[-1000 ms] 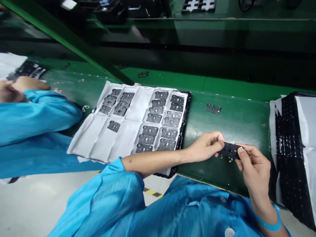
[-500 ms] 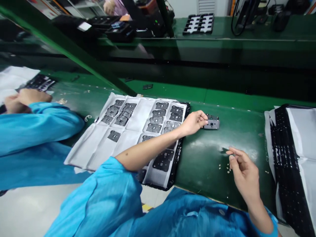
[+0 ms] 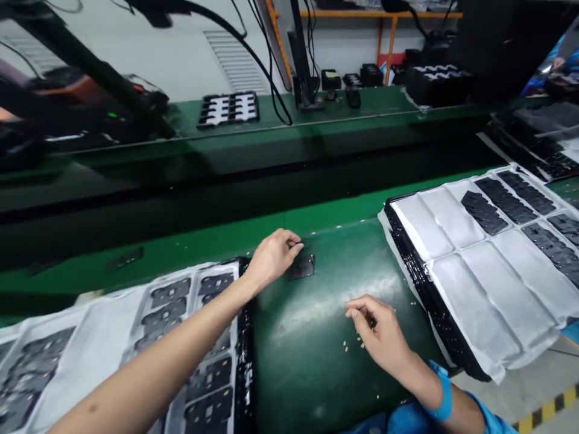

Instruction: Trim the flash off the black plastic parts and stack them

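A small flat dark plate (image 3: 304,267) with cut-outs lies on the green bench. My left hand (image 3: 274,259) reaches over its back left end, finger and thumb pinched at that edge and partly covering it. Closer to me, my right hand (image 3: 380,334) hovers with thumb and fingertips pressed together. Whatever those fingertips hold, if anything, is too small to make out. Tiny pale bits (image 3: 345,346) are scattered on the bench under the right hand.
On the left, a lined tray (image 3: 106,331) holds rows of dark plates. To the right stands a stack of black trays topped by a white-lined one (image 3: 488,289) with more plates. Behind the bench runs a dark channel (image 3: 253,175); a black-and-white tray (image 3: 228,110) rests beyond it.
The view has swung to the right, showing more of the right-hand tray stack. My left hand stays at the plate, and the right hand's fingers have closed together over the pale bits.
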The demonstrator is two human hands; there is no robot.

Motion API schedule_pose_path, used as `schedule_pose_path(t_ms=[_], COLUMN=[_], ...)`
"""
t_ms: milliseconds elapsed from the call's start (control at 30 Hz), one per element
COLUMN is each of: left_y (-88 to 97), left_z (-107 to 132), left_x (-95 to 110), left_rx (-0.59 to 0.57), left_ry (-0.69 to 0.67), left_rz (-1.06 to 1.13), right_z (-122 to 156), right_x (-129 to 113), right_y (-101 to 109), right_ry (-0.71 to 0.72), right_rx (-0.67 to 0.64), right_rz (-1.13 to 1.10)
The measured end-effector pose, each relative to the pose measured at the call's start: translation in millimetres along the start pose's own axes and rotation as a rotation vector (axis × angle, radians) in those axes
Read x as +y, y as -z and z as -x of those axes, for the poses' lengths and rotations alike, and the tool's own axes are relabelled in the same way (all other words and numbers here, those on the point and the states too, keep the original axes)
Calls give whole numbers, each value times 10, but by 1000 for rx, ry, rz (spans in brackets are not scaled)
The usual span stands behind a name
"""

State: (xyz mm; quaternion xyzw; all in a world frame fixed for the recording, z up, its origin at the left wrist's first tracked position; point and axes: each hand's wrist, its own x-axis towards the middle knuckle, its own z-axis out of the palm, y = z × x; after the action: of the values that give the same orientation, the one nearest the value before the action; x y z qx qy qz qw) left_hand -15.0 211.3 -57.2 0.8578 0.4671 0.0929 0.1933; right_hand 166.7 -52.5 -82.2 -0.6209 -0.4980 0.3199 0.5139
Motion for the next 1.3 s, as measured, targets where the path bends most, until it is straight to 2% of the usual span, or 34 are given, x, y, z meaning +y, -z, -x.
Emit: schedule_pose_path(t_ms=[100,233,300,367,567,733,900,1000,1200,1300], left_y=[-86,-300,-391,-446,-502,-637,-691,-712,-750,-689], left_z=[-588,-1441,-1746,-1939,-2129,-2159,-2214,-2269,-2486,-2573], left_x=[331,746,859,894,869,1041,1187,1281,1530,1597], left_rx=[-42,-23,-37,-71,-117,-96,-135,-131,-114,-136], left_ry=[-53,-42,-18,-1,-17,-39,-55,-23,144,141], left_rz=[-50,-94,-122,-144,-174,-188,-171,-151,-100,-47], right_z=[-8,-62,-85,-97,-86,-83,-82,-75,-83,-92], right_x=[94,226,257,258,196,177,171,172,209,227], right_y=[6,5,8,9,-29,-42,-47,-64,-85,-87], right_ry=[37,80,94,103,88,88,88,100,106,94], right_rx=[17,77,102,111,59,41,50,48,59,64], right_rz=[-10,2,8,6,-48,-50,-62,-66,-47,-48])
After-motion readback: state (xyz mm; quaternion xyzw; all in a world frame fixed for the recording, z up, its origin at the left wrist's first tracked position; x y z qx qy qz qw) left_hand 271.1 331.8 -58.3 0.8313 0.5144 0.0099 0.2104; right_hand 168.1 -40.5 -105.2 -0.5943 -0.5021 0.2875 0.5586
